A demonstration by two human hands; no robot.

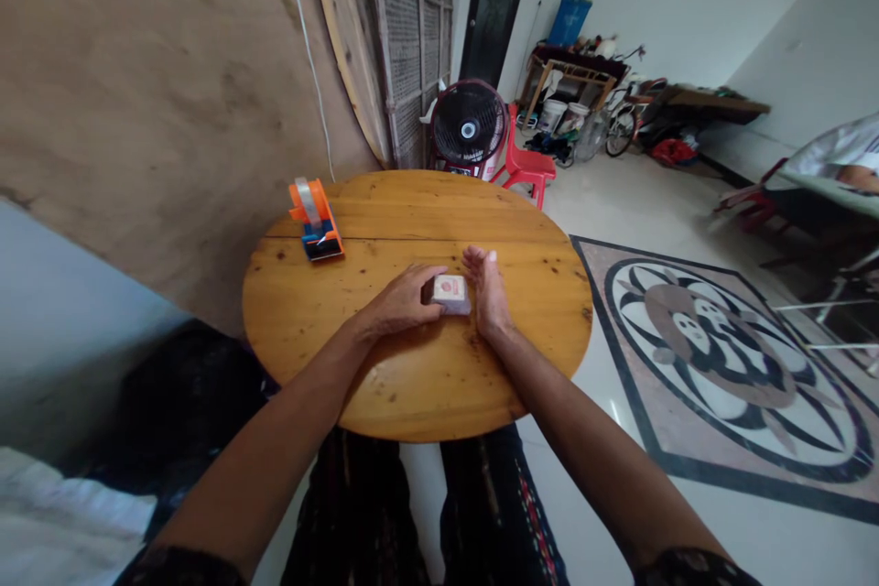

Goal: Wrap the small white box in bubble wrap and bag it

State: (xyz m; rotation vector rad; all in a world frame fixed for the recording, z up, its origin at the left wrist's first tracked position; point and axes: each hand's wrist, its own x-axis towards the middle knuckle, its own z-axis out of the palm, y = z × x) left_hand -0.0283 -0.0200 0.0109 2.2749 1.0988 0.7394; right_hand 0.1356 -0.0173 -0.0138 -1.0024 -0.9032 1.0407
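A small block-like stack of cards (451,289), pale on top with a red print, lies on the round wooden table (412,385). My left hand (409,300) is curved around its left side, fingers at the far corner and thumb at the near one. Just right of the stack, my right hand (489,291) rests on edge with its fingers stretched out and its palm facing the cards. A narrow gap shows between that palm and the stack.
An orange and blue tape dispenser (316,224) stands at the table's far left. Beyond the table are a fan (469,124) and a red plastic chair (527,163). A brown wall (171,92) rises on the left. At the far right, part of a person's arm (858,176) shows.
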